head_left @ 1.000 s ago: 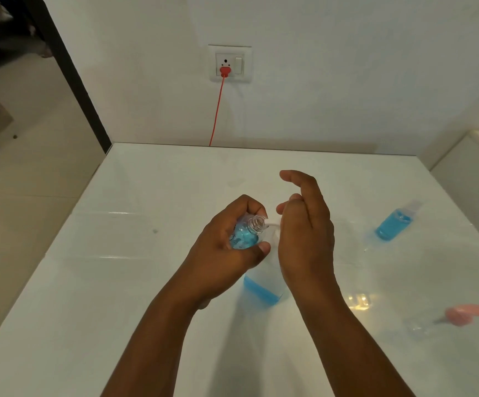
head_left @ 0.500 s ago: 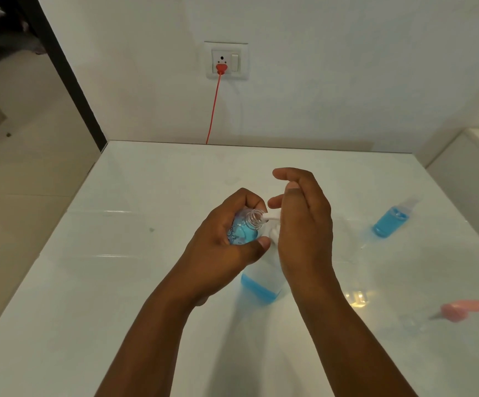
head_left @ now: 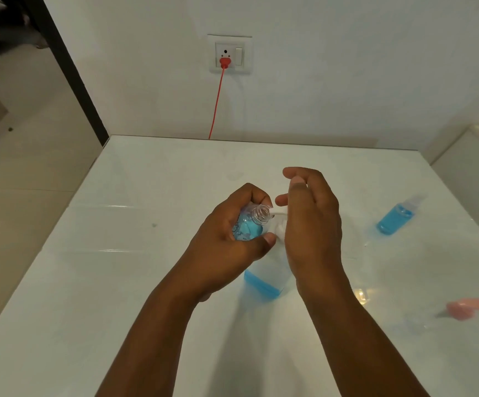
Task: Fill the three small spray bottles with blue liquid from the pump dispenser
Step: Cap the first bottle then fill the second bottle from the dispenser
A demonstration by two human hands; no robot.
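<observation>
My left hand (head_left: 227, 242) grips a small clear spray bottle (head_left: 249, 226), uncapped and tilted, partly filled with blue liquid. Its open neck sits against the white nozzle of the pump dispenser (head_left: 264, 279), a clear bottle with a low layer of blue liquid standing on the white table (head_left: 118, 282). My right hand (head_left: 310, 224) rests on top of the dispenser's pump head, fingers loosely spread, hiding most of the pump. A second small bottle (head_left: 394, 219), filled with blue liquid and capped, lies at the right. A clear bottle with a pink cap (head_left: 467, 308) lies at the near right.
The wall behind carries a socket with a red plug (head_left: 225, 62) and a red cord running down behind the table. The table's left edge drops to a tiled floor. A white ledge (head_left: 476, 156) stands at the far right.
Both hands stay on the bottle and pump. My right hand's fingers have lifted and spread slightly over the pump head. The view has shifted a little.
</observation>
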